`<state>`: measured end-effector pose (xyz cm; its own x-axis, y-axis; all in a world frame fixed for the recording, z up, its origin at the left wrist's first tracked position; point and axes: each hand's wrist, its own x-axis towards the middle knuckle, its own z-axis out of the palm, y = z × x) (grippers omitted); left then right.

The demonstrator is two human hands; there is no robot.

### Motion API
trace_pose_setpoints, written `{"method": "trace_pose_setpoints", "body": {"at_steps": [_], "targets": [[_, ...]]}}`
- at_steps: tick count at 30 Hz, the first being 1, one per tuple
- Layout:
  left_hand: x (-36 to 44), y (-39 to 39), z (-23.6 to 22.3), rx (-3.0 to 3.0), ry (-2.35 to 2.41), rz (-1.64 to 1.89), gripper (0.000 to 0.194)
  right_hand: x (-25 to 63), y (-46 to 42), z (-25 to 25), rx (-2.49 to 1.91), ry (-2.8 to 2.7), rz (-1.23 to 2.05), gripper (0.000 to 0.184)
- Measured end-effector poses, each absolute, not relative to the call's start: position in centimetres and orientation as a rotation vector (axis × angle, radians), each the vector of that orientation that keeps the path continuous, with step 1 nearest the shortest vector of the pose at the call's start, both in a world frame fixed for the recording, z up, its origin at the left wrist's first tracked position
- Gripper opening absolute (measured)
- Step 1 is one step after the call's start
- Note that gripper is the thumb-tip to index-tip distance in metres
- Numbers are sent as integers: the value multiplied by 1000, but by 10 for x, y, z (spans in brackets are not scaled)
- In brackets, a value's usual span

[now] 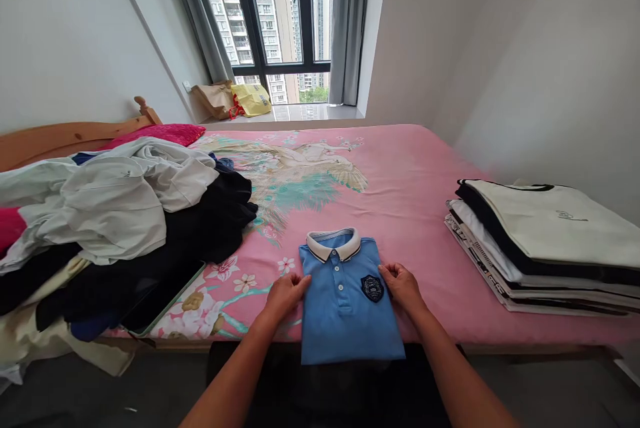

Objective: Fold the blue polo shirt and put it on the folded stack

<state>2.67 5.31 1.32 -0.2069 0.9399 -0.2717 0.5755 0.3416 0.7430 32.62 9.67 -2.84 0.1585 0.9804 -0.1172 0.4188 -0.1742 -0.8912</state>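
Observation:
A blue polo shirt [325, 321] lies folded into a rectangle at the near edge of the bed, its lower end reaching past that edge. It has a white collar, a short button placket and a dark badge on the chest. My left hand [287, 296] pinches the shirt's left side below the shoulder, fingers closed. On the opposite side, my right hand [401, 287] grips the edge beside the badge between thumb and fingers. The fingertips under the cloth are partly hidden.
A loose heap of clothes [115, 208] covers the bed's left side, with a dark flat device [165, 298] near its front. Folded clothes form a stack [560, 228] at right. The pink bedsheet [400, 195] spreads between them. Bags [253, 100] sit on the windowsill.

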Motion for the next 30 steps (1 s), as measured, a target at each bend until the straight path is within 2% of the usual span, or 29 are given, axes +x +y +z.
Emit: {"method": "trace_pose_setpoints", "body": {"at_steps": [5,9,15,18,23,30], "targets": [[35,-33,7,1396,1967,488,48,335,54,-32,-1670,-1252,1138,39],[40,-75,-20,1262,1937,392,53,336,36,-31,-1741,-1264,1124,41],[58,-82,-49,920,1663,698,58,332,27,-20,-1736,-1374,1051,41],[67,-90,-51,792,1533,696,60,336,17,-19,-1761,-1374,1018,42],[71,-107,-64,737,1572,722,60,328,1,-3,-1756,-1379,806,37],[69,-107,-66,872,1500,830,54,230,-10,33,-1216,-1855,945,20]]}}
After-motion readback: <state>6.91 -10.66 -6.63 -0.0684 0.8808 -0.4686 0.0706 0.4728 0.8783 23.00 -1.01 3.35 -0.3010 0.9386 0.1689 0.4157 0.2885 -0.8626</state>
